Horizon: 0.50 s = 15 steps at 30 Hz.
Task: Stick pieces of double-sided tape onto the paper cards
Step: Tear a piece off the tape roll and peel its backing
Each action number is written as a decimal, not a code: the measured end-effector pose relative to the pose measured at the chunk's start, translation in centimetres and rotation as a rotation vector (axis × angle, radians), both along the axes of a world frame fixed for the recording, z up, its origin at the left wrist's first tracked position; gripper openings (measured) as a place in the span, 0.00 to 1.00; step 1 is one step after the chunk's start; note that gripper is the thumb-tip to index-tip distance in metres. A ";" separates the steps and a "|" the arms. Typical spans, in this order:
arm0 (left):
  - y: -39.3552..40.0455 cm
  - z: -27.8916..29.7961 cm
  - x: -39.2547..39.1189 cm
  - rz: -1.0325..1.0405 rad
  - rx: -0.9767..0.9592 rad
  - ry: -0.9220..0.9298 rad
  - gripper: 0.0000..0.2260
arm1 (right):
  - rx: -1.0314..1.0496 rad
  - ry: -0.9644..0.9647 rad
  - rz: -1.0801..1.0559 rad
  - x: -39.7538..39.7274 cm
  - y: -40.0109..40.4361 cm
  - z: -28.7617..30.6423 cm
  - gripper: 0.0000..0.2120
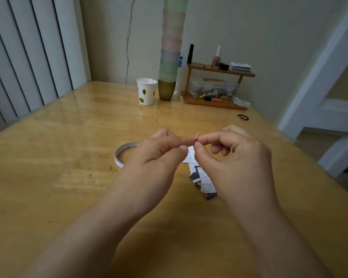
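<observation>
Two hands are raised together above the worktop (72,149), fingertip to fingertip. Furthest left of them, partly hidden behind the left hand (159,155), the roll of double-sided tape (119,155) is laid flat. The left hand is pinched, thumb against forefinger, on a small white piece of tape (197,135); the right hand (233,157) is pinched on the same scrap from the other side, its remaining fingers curled. Whether backing is being peeled or the piece merely held cannot be told — it is too small.

The move to come is judged to turn on one relation: the paper cards (204,183) are lying directly beneath the pinch and a little toward the person, showing in the gap between the two hands and tucked under the right one. Their long axis is run away from the person, tilted slightly leftward at the far end. The right hand is judged the nearer.

Glossy yellow wood is seen throughout, speckled with a few dark crumbs. Beyond the hands a paper cup (146,91), a tall stack of cups (172,47) and a small wooden shelf (217,85) are set against a pale wall — to the far right, a hair tie (243,117).
</observation>
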<state>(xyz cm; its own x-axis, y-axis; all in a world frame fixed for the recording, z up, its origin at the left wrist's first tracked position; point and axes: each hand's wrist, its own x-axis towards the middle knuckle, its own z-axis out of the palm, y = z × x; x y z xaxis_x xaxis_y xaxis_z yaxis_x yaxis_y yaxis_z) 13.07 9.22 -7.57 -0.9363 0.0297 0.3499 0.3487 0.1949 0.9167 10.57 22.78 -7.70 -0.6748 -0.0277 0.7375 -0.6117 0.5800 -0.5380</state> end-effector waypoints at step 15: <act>-0.6 -0.2 -0.6 -0.042 0.303 -0.096 0.11 | -0.122 -0.189 0.145 0.5 0.3 1.0 0.09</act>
